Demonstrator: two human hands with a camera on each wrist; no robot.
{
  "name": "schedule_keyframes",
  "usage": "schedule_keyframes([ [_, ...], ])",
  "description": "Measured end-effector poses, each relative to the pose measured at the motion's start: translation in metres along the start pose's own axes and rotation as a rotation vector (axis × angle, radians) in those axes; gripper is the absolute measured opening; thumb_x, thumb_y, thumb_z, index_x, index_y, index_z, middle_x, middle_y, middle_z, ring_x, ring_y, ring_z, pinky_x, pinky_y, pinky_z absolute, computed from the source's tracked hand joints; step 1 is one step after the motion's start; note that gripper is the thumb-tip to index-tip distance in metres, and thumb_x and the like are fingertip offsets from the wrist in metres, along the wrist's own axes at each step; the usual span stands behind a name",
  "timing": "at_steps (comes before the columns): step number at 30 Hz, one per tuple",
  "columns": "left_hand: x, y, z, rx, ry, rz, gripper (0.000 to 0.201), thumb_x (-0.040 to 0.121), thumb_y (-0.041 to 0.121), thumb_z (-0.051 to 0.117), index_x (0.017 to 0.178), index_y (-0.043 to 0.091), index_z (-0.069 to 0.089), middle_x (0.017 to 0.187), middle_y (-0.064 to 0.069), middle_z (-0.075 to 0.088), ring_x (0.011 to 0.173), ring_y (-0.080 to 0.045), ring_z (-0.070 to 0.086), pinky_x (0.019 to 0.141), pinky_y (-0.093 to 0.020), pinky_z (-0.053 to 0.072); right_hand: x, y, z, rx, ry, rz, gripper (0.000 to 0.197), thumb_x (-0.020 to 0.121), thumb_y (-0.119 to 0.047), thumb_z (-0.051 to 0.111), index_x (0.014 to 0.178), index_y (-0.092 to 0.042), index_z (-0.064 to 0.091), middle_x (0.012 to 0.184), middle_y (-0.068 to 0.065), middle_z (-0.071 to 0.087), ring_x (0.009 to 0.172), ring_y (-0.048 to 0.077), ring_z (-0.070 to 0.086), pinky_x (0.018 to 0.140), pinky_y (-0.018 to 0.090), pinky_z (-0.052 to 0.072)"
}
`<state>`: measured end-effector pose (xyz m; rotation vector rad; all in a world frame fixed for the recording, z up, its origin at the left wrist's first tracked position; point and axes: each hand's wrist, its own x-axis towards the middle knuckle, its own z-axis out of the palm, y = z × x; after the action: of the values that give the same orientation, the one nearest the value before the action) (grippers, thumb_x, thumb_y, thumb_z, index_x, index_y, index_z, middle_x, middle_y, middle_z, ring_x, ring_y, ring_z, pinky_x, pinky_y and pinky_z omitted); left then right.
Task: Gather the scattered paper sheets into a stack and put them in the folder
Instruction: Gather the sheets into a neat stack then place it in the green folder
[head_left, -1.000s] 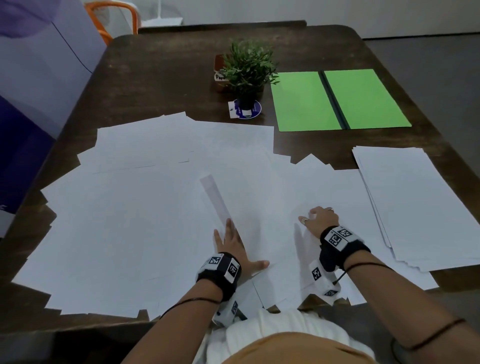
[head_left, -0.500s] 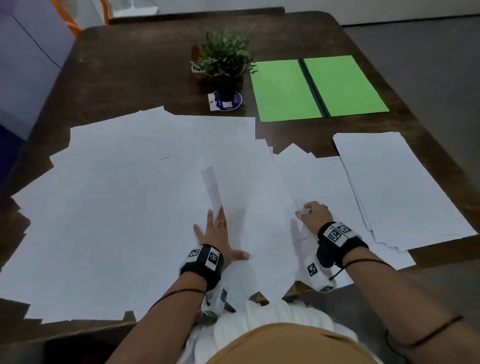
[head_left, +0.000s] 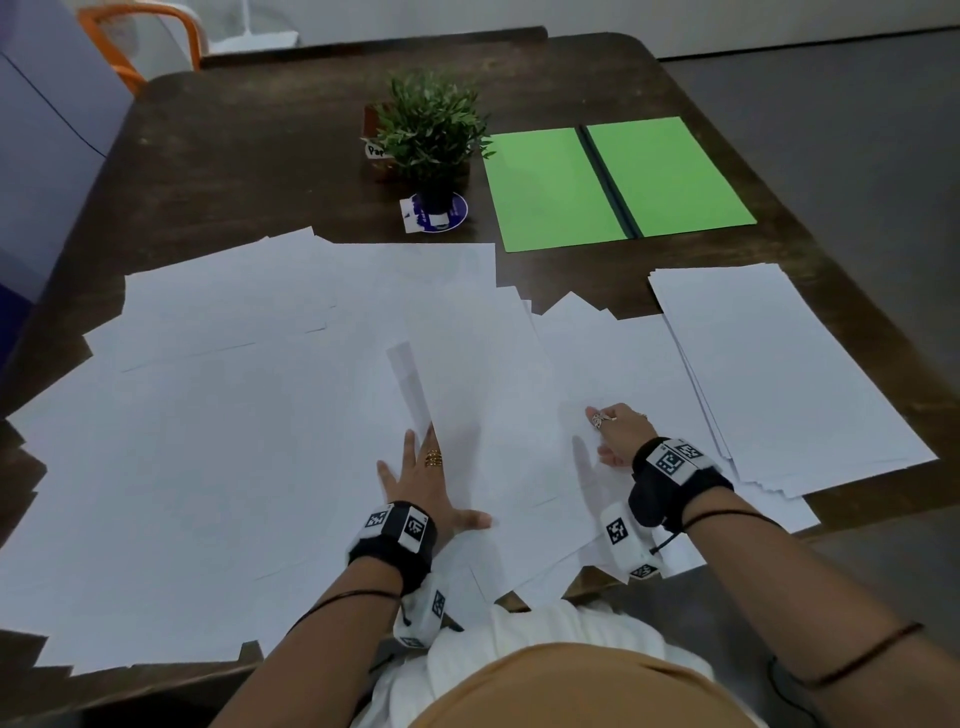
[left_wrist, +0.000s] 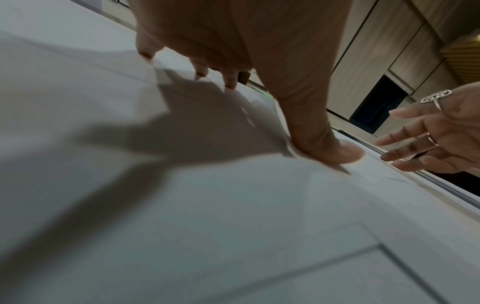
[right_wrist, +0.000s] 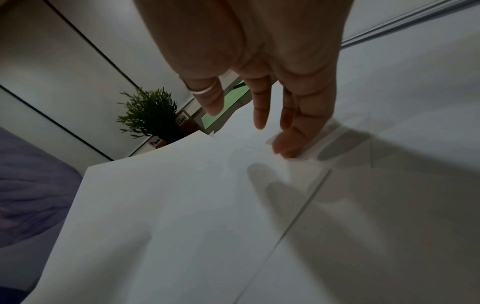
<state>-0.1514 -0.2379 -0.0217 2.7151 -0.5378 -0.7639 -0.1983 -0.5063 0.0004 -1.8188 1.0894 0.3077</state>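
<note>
Left hand (head_left: 427, 480) splayed flat, pinning one loose sheet (head_left: 483, 395) for sliding; right hand (head_left: 618, 434) relaxed, fingertips on sheets beside it, likely steadying; folder (head_left: 613, 182) lies open, waiting.

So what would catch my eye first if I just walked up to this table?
Most likely the scattered white paper sheets covering the near and left part of the dark table, with both hands, left hand and right hand, resting on them. Then the open green folder at the far right, beside a small potted plant, and a neater paper stack at the right edge.
</note>
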Motion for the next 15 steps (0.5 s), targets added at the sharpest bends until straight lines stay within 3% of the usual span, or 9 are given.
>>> schedule_keyframes([
  [3, -0.001, 0.000, -0.001, -0.013, 0.001, 0.007, 0.138, 0.048, 0.077, 0.068, 0.147, 0.031, -0.017, 0.156, 0.017, -0.012, 0.142, -0.017, -0.023, 0.110, -0.063, -0.009, -0.002, -0.001, -0.002, -0.010, -0.004, -0.022, 0.031, 0.092, -0.044, 0.050, 0.100, -0.014, 0.048, 0.104, 0.011, 0.053, 0.069, 0.022, 0.060, 0.068, 0.030, 0.053],
  [5, -0.002, 0.001, -0.002, -0.023, 0.002, 0.007, 0.138, 0.049, 0.076, 0.069, 0.147, 0.031, -0.017, 0.156, 0.016, -0.013, 0.142, -0.017, -0.023, 0.110, -0.063, -0.009, -0.003, -0.002, -0.005, -0.020, -0.032, -0.041, 0.029, 0.092, -0.046, 0.050, 0.095, -0.017, 0.048, 0.093, 0.007, 0.055, 0.063, 0.017, 0.058, 0.060, 0.027, 0.049],
  [8, -0.004, 0.003, -0.004, -0.049, 0.005, 0.005, 0.142, 0.049, 0.072, 0.073, 0.145, 0.031, -0.023, 0.155, 0.016, -0.016, 0.142, -0.017, -0.023, 0.110, -0.064, -0.008, -0.006, -0.003, -0.008, -0.039, -0.153, -0.058, 0.029, 0.091, -0.045, 0.053, 0.077, -0.022, 0.043, 0.070, 0.003, 0.047, 0.054, 0.014, 0.044, 0.051, 0.025, 0.037],
  [9, -0.006, 0.004, -0.005, -0.080, 0.006, -0.001, 0.146, 0.048, 0.068, 0.076, 0.142, 0.031, -0.029, 0.155, 0.014, -0.018, 0.142, -0.017, -0.021, 0.110, -0.063, -0.008, -0.012, -0.005, -0.009, -0.081, -0.186, -0.066, 0.025, 0.091, -0.044, 0.055, 0.080, -0.022, 0.046, 0.073, 0.002, 0.047, 0.057, 0.014, 0.044, 0.052, 0.025, 0.036],
  [11, -0.006, 0.007, -0.010, -0.211, 0.038, -0.037, 0.155, 0.046, 0.060, 0.083, 0.131, 0.035, -0.044, 0.154, 0.008, -0.025, 0.144, -0.018, -0.017, 0.110, -0.063, -0.005, -0.020, -0.008, -0.008, -0.191, -0.255, -0.124, 0.024, 0.091, -0.036, 0.058, 0.103, -0.016, 0.056, 0.092, 0.002, 0.055, 0.074, 0.015, 0.052, 0.063, 0.025, 0.040],
  [13, -0.003, 0.012, -0.019, -0.315, 0.140, -0.074, 0.157, 0.043, 0.057, 0.086, 0.126, 0.035, -0.046, 0.148, 0.003, -0.038, 0.143, -0.024, -0.021, 0.109, -0.065, -0.001, -0.030, -0.011, -0.003, -0.236, -0.308, -0.191, 0.041, 0.092, -0.033, 0.057, 0.120, -0.003, 0.055, 0.119, 0.006, 0.058, 0.101, 0.020, 0.055, 0.084, 0.025, 0.041],
  [15, 0.001, 0.020, -0.026, -0.206, 0.237, -0.030, 0.152, 0.046, 0.063, 0.081, 0.132, 0.028, -0.039, 0.144, -0.003, -0.044, 0.139, -0.028, -0.029, 0.106, -0.056, -0.007, -0.040, -0.013, 0.004, -0.148, -0.321, -0.185, 0.057, 0.095, -0.042, 0.047, 0.133, 0.000, 0.046, 0.142, 0.014, 0.044, 0.128, 0.026, 0.044, 0.105, 0.032, 0.032],
])
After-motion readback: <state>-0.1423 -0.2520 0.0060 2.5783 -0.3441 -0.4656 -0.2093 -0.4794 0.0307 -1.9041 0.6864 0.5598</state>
